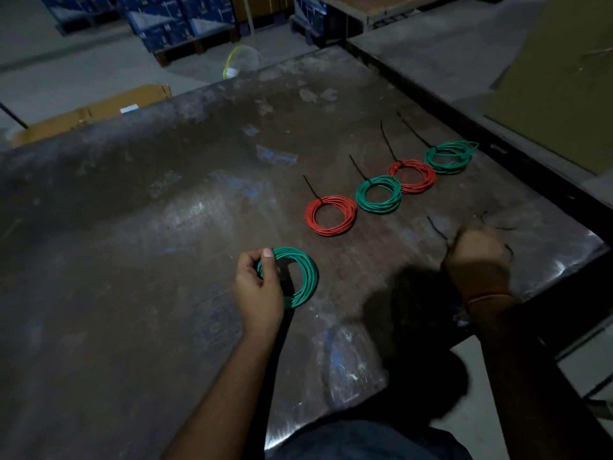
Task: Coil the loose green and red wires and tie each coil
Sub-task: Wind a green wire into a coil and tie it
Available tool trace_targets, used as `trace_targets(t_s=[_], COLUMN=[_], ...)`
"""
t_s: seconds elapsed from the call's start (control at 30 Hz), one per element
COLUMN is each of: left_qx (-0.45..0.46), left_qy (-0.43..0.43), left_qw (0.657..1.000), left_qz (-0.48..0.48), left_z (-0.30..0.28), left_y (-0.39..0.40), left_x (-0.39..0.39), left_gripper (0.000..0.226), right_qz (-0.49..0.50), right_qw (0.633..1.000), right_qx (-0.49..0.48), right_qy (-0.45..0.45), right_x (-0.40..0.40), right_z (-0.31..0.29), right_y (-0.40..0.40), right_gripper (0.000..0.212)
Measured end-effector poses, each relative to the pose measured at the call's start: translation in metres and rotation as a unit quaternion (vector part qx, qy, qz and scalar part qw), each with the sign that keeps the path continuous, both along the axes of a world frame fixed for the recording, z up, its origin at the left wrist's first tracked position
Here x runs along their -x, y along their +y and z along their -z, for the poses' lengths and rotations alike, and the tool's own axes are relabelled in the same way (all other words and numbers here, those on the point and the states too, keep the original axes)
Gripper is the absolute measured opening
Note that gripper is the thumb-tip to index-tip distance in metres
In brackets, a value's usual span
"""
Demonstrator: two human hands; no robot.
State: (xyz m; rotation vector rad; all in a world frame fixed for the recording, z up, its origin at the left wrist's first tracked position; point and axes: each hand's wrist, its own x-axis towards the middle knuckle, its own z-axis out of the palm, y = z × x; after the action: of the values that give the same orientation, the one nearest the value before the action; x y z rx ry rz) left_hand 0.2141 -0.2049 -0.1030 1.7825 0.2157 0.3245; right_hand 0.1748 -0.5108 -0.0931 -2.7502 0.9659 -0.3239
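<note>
My left hand [257, 287] grips a green wire coil [303, 277] at its left side, just above the dark table [132, 227]. My right hand [477, 257] is closed on a thin black tie [437, 229] whose tail sticks up and left from the fingers. Further back lies a diagonal row of tied coils, each with a black tie tail: a red coil [331, 215], a green coil [378, 194], a second red coil [414, 176] and another green coil [451, 157].
More loose black ties [497, 225] lie near the table's right edge. A cardboard box [96, 111] stands behind the table at left. Blue cartons [179, 21] are stacked on the floor at the back, near a clear bag [242, 63].
</note>
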Motion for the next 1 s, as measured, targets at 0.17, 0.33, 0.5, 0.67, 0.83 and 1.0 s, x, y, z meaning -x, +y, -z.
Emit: trace_targets(t_s=[0.17,0.33,0.5,0.67,0.83,1.0], left_qx=[0.020,0.039,0.045,0.039,0.069,0.077], left_qy=[-0.005,0.006,-0.004,-0.003,0.013,0.013], left_qw=[1.000,0.999,0.999,0.999,0.997,0.997], left_qz=[-0.005,-0.003,-0.012,-0.019,-0.034,-0.031], left_z=[-0.004,0.002,0.002,0.005,0.011,0.009], left_y=[-0.002,-0.001,-0.003,-0.001,0.003,0.002], left_x=[0.003,0.002,0.002,-0.001,-0.005,-0.005], left_gripper=[0.020,0.021,0.020,0.018,0.019,0.022], right_qz=[-0.138,-0.242,-0.286,-0.317,-0.308,-0.289], right_qw=[0.899,0.757,0.714,0.783,0.781,0.767], right_qx=[-0.318,-0.531,-0.593,-0.489,-0.482,-0.514], right_qy=[-0.267,-0.292,-0.238,-0.217,-0.252,-0.252], right_x=[0.014,0.021,0.023,0.015,0.012,0.008], right_z=[-0.038,-0.076,-0.055,-0.021,-0.011,0.000], right_y=[0.054,0.119,0.153,0.166,0.167,0.169], right_gripper=[0.004,0.014,0.023,0.023,0.021,0.023])
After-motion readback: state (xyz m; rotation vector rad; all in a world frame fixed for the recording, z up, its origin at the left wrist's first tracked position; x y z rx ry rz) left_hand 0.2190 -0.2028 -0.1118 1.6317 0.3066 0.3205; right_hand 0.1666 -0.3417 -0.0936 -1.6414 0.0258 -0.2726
